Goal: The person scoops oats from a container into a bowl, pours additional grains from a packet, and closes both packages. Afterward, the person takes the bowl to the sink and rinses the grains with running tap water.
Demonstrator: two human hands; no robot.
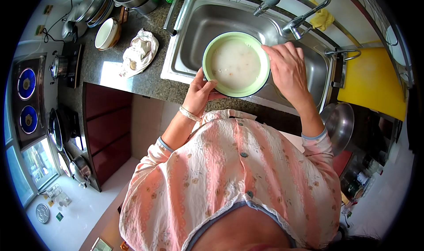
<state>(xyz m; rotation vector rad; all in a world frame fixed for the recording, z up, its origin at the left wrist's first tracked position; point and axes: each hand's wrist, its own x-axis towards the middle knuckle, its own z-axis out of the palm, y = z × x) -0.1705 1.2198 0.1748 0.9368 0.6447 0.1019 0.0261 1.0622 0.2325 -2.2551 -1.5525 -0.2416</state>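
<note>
the left hand (201, 93) grips the bowl (237, 92) at its near-left side, thumb over the rim and fingers passing below the outer wall. the right hand (289, 67) has its fingers bent at the opposite rim; whether they pinch it or merely rest there cannot be told from above. the bowl, round, pale green and dark-edged, is over the near side of the sink (194, 39). its smooth, enamel-like wall is judged stiff, slippery when wet and liable to chip; the cloudy liquid (236, 65) should make it weighty and apt to slop. opposed holds on rim and underside, kept level, suit it best. farther out: the sink, brushed steel with rounded corners; the faucet (291, 29), glossy and curved; the countertop (172, 90), speckled and stone-like; a cloth (140, 52), soft and crumpled; a yellow board (373, 81), flat and smooth.
</note>
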